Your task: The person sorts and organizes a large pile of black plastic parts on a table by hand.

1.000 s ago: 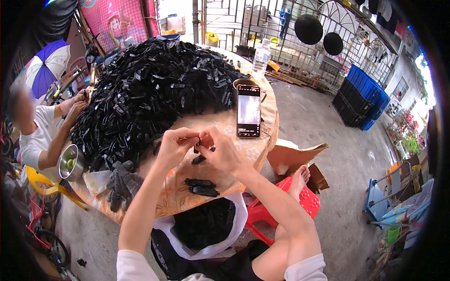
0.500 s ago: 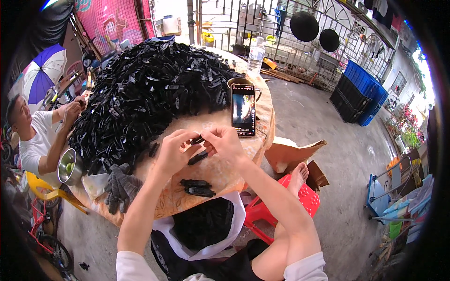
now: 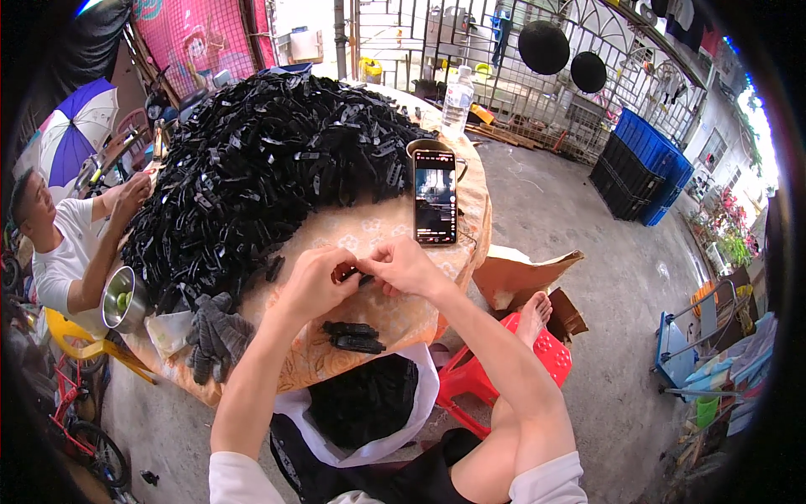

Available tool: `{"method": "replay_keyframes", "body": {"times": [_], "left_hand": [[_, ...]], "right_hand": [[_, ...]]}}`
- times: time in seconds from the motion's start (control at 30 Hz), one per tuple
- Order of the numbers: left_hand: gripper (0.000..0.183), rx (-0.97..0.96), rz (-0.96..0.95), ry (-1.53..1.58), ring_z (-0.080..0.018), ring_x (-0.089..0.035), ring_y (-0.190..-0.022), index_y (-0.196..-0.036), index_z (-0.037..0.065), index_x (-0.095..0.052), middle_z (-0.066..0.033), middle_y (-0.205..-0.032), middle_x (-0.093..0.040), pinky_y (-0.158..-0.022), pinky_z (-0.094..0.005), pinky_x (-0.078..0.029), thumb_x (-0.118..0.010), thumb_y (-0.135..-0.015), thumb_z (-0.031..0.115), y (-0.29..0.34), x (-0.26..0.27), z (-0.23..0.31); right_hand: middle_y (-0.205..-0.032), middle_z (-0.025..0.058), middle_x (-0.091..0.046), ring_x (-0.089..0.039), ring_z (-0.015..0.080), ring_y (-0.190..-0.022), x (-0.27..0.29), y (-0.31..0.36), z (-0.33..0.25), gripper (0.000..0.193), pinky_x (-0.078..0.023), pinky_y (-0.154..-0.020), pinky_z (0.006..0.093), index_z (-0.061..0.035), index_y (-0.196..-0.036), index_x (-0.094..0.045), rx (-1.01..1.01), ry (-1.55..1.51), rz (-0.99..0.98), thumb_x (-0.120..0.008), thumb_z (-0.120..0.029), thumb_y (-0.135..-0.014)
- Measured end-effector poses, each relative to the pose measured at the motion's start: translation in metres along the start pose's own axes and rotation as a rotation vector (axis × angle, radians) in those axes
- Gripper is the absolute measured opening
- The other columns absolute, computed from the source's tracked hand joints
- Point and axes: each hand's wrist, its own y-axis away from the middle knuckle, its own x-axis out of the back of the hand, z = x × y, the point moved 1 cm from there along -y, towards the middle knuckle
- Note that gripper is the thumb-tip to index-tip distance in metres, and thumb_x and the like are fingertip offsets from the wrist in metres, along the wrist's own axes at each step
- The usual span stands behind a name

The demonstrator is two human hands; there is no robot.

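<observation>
Your left hand point(image 3: 315, 281) and right hand point(image 3: 403, 265) are pinching together on what looks like a small black part point(image 3: 351, 274), hovering over the table point(image 3: 369, 231), near the phone point(image 3: 435, 196) and right of the black pile point(image 3: 269, 160).

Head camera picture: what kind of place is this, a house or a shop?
Probably an outdoor yard used as a small workshop. A round table on bare concrete carries a huge heap of black plastic parts, with a metal fence and stacked blue crates behind.
</observation>
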Motion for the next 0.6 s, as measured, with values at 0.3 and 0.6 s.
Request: {"method": "replay_keyframes", "body": {"times": [0.3, 0.6], "left_hand": [[0.015, 0.092, -0.024, 0.097, -0.0183, -0.065, -0.064, -0.086, -0.001, -0.069, -0.0103, -0.075, -0.068, -0.06, -0.0292, -0.052, -0.078, -0.077, 0.006, 0.0022, -0.0027, -0.0036], [0.015, 0.318, -0.085, 0.239, -0.0152, -0.064, -0.069, -0.079, -0.003, -0.069, -0.0098, -0.075, -0.068, -0.064, -0.0307, -0.052, -0.082, -0.073, 0.002, 0.0014, 0.0009, -0.0072]], "right_hand": [[-0.067, 0.0053, -0.065, -0.062, 0.0114, -0.051, 0.0011, 0.0001, 0.0042, 0.034, -0.049, -0.045, 0.0255, -0.0008, -0.096, -0.068, 0.038, -0.046, -0.012, -0.073, -0.034, -0.091], [-0.066, 0.0067, -0.065, -0.063, 0.0127, -0.052, 0.0057, -0.0025, -0.002, 0.038, -0.05, -0.045, 0.0266, -0.0001, -0.101, -0.066, -0.023, 0.039, -0.15, -0.073, -0.036, -0.09]]}}
